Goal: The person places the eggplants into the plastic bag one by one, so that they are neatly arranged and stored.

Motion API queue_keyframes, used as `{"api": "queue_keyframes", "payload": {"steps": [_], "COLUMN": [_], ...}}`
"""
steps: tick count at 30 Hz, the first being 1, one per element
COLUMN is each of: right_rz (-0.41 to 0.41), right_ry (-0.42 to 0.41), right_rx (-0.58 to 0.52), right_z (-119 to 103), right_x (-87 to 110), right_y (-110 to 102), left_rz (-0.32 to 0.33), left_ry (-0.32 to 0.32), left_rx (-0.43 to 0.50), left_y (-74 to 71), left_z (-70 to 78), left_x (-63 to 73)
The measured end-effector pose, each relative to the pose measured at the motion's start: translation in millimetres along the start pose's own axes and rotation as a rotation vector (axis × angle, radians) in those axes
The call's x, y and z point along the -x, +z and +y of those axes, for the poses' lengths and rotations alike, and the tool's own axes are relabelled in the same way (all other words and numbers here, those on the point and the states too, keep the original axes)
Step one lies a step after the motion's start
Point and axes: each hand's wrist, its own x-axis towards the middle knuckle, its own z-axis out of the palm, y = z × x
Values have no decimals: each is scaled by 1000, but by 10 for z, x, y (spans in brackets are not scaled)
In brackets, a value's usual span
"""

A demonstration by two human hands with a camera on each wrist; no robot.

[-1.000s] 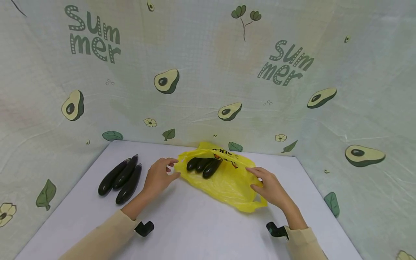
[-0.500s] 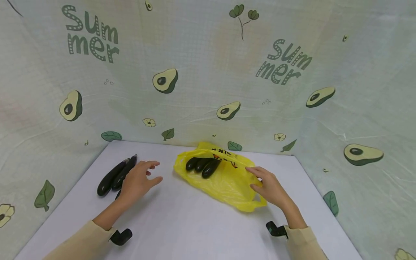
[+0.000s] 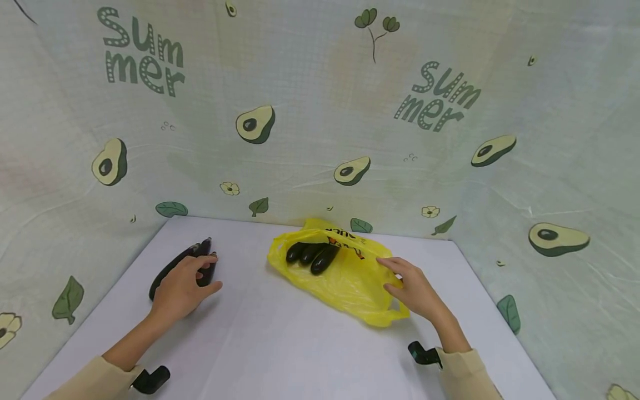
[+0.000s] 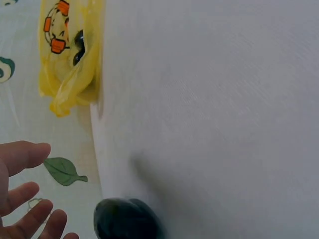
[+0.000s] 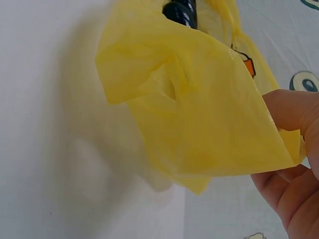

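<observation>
On the white table (image 3: 280, 350) lies a yellow bag (image 3: 350, 289), its edge pinched by the right hand (image 3: 417, 286); the left hand (image 3: 177, 293), fingers relaxed, gripping nothing, hovers over dark eggplants (image 3: 164, 275) at the table's left; three other eggplants (image 3: 312, 254) lie inside the bag.

Down in the lower left corner it's the left hand (image 4: 20, 196), thumb and fingers apart with nothing between them, the thumb's tip right at the edge of a green leaf (image 4: 63, 172) printed on the pale cloth (image 4: 17, 119) behind! Up top left sits the yellow bag (image 4: 72, 84), orange and black print on its side, dark glossy shapes (image 4: 78, 47) showing inside, while the white counter (image 4: 214, 99) sweeps across the right and a dark rounded thing (image 4: 124, 219) pokes in from below, a soft shadow beside it.
</observation>
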Motion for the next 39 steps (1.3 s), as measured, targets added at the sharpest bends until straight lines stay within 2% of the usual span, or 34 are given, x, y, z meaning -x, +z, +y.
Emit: {"api": "queue_keyframes", "payload": {"steps": [6, 16, 29, 39], "right_rz": [4, 3, 12, -8], "right_ry": [-2, 3, -13, -1], "right_rx": [-4, -14, -10, -16], "right_z": [-6, 6, 23, 31], "right_x": [4, 7, 18, 6], "right_y": [-2, 10, 12, 31], "left_rz": [-3, -60, -108, -113], "left_ry": [12, -38, -84, -102], "left_rx": [-30, -52, -64, -48], "left_y": [-41, -44, -3, 22], "left_z": [-170, -317, -407, -446], "left_x": [90, 152, 185, 212]}}
